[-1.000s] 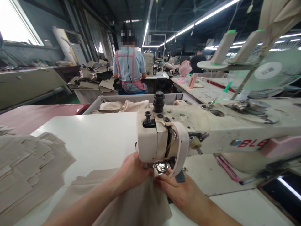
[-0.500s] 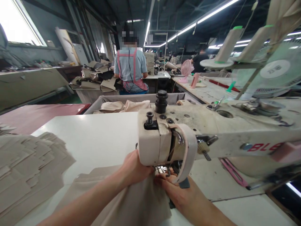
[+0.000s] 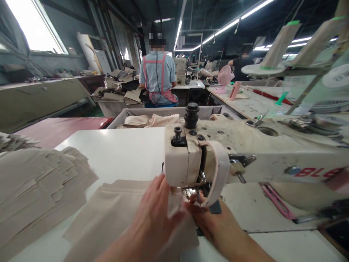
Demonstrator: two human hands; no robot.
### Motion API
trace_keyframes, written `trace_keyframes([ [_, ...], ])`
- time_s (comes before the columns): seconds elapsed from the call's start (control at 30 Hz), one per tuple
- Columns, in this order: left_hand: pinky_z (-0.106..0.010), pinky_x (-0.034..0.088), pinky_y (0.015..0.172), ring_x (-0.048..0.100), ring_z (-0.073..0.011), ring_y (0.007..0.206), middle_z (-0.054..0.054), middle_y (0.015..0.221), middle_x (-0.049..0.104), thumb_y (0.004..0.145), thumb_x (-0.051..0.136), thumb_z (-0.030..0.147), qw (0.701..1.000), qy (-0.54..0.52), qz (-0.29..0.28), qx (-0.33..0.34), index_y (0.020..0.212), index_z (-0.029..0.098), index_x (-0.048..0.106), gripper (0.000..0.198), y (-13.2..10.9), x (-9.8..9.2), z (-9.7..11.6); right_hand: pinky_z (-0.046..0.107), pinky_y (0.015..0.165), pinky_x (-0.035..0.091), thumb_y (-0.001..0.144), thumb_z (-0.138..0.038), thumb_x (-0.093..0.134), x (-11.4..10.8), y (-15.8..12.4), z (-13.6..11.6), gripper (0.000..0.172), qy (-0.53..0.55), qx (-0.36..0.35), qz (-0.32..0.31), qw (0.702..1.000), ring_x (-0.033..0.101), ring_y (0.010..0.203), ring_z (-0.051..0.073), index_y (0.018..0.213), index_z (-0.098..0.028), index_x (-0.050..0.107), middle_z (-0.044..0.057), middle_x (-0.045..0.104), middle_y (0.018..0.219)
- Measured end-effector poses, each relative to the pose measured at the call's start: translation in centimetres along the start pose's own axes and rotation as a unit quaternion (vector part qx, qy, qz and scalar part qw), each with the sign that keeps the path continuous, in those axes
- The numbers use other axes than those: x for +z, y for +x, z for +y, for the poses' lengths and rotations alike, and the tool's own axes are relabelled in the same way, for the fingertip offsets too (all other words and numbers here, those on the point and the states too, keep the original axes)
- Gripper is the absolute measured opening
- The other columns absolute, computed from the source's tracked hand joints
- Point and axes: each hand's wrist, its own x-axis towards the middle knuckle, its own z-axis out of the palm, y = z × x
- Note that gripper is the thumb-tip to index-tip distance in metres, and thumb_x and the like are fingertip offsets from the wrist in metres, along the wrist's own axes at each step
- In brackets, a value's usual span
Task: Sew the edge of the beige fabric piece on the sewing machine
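Observation:
A beige fabric piece (image 3: 109, 207) lies on the white sewing table, its right edge under the needle area of a sewing machine (image 3: 177, 160). My left hand (image 3: 152, 211) rests over the cloth with fingers stretched forward beside the machine head, slightly blurred. Close to the presser foot (image 3: 191, 192), my right hand (image 3: 209, 218) is closed, thumb and fingers pinching the fabric's edge; part of its fingers is hidden behind the white curved guard (image 3: 220, 171). The needle itself cannot be made out.
A stack of beige fabric pieces (image 3: 40, 193) lies at the left. Behind the table stands a grey bin (image 3: 131, 112) holding cloth. Pink-handled thread snips (image 3: 278, 202) lie under the machine arm. Thread cones (image 3: 280, 45) stand at right. A person in an apron (image 3: 158, 76) sits ahead.
My left hand has drawn back from the machine head and spread over the cloth, fingers now extended. The fabric at left lies flatter. My right hand stays by the presser foot. The view has shifted slightly.

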Motion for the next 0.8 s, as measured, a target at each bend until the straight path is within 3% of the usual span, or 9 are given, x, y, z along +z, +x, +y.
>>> trace_keyframes([
  [0.07, -0.039, 0.05, 0.08, 0.056, -0.027, 0.092, -0.01, 0.107, 0.058, 0.055, 0.082, 0.029, 0.999, -0.033, -0.021, -0.015, 0.124, 0.018, 0.043, 0.08, -2.7, 0.7, 1.0, 0.039, 0.079, 0.05, 0.094, -0.012, 0.041, -0.2, -0.4, -0.2, 0.025, 0.001, 0.008, -0.009, 1.0, 0.061, 0.088, 0.024, 0.094, -0.019, 0.065, 0.009, 0.067, 0.093],
  [0.13, -0.034, 0.049, 0.078, 0.054, -0.0231, 0.089, -0.006, 0.102, 0.056, 0.05, 0.082, 0.014, 0.992, -0.065, -0.065, -0.084, 0.111, 0.02, 0.046, 0.07, -4.2, 0.9, 1.8, 0.039, 0.081, 0.051, 0.091, -0.011, 0.041, -0.5, -1.0, -0.8, 0.027, 0.024, 0.025, -0.007, 0.999, 0.063, 0.091, 0.024, 0.099, -0.02, 0.066, 0.01, 0.068, 0.097],
  [0.2, -0.028, 0.045, 0.074, 0.051, -0.0176, 0.081, 0.0, 0.089, 0.053, 0.053, 0.075, 0.003, 0.979, -0.086, -0.104, -0.155, 0.092, 0.021, 0.047, 0.051, -4.5, 0.6, 2.1, 0.037, 0.081, 0.053, 0.091, -0.015, 0.043, -0.4, -1.9, -1.7, 0.026, 0.149, 0.124, 0.0, 0.981, 0.066, 0.093, 0.023, 0.108, -0.02, 0.062, 0.009, 0.068, 0.102],
  [0.23, -0.026, 0.043, 0.071, 0.048, -0.0159, 0.077, 0.001, 0.085, 0.051, 0.055, 0.076, 0.003, 0.974, -0.096, -0.118, -0.17, 0.087, 0.021, 0.045, 0.047, -4.3, 0.3, 2.2, 0.036, 0.08, 0.055, 0.092, -0.02, 0.047, -0.1, -2.4, -2.1, 0.025, 0.247, 0.194, 0.003, 0.949, 0.067, 0.091, 0.022, 0.115, -0.02, 0.057, 0.009, 0.068, 0.102],
  [0.33, -0.024, 0.038, 0.068, 0.044, -0.0144, 0.075, 0.004, 0.079, 0.047, 0.056, 0.083, 0.014, 0.967, -0.126, -0.146, -0.166, 0.081, 0.021, 0.043, 0.047, -3.4, -0.4, 1.9, 0.036, 0.072, 0.059, 0.086, -0.036, 0.064, 1.2, -3.6, -3.1, 0.048, 0.492, 0.348, 0.028, 0.797, 0.071, 0.081, 0.023, 0.126, -0.02, 0.042, 0.006, 0.07, 0.092],
  [0.4, -0.023, 0.036, 0.067, 0.043, -0.0138, 0.075, 0.004, 0.079, 0.046, 0.056, 0.085, 0.017, 0.964, -0.145, -0.155, -0.16, 0.079, 0.02, 0.043, 0.048, -3.1, -0.6, 1.6, 0.037, 0.072, 0.059, 0.08, -0.039, 0.072, 2.1, -3.9, -3.5, 0.057, 0.536, 0.373, 0.051, 0.755, 0.072, 0.076, 0.022, 0.125, -0.019, 0.042, 0.002, 0.07, 0.082],
  [0.6, -0.023, 0.037, 0.071, 0.047, -0.014, 0.078, 0.004, 0.08, 0.051, 0.06, 0.082, 0.011, 0.957, -0.174, -0.179, -0.148, 0.08, 0.019, 0.048, 0.04, -3.0, -1.4, 1.1, 0.034, 0.073, 0.058, 0.081, -0.042, 0.072, 2.2, -3.8, -3.7, 0.054, 0.527, 0.381, 0.05, 0.758, 0.071, 0.074, 0.021, 0.122, -0.018, 0.047, -0.001, 0.068, 0.075],
  [0.7, -0.022, 0.039, 0.071, 0.049, -0.0132, 0.079, 0.003, 0.081, 0.053, 0.07, 0.074, 0.01, 0.958, -0.175, -0.187, -0.125, 0.081, 0.019, 0.051, 0.027, -2.9, -1.8, 1.0, 0.033, 0.072, 0.058, 0.08, -0.04, 0.071, 1.9, -4.0, -3.7, 0.051, 0.518, 0.397, 0.044, 0.756, 0.071, 0.075, 0.02, 0.119, -0.018, 0.047, -0.002, 0.067, 0.074],
  [0.8, -0.021, 0.04, 0.065, 0.05, -0.0121, 0.071, 0.002, 0.075, 0.052, 0.086, 0.059, 0.015, 0.972, -0.147, -0.157, -0.091, 0.077, 0.018, 0.052, 0.011, -3.2, -1.5, 0.9, 0.031, 0.067, 0.058, 0.075, -0.034, 0.073, 2.0, -3.9, -3.8, 0.051, 0.507, 0.422, 0.059, 0.749, 0.071, 0.073, 0.021, 0.117, -0.019, 0.047, -0.004, 0.066, 0.071],
])
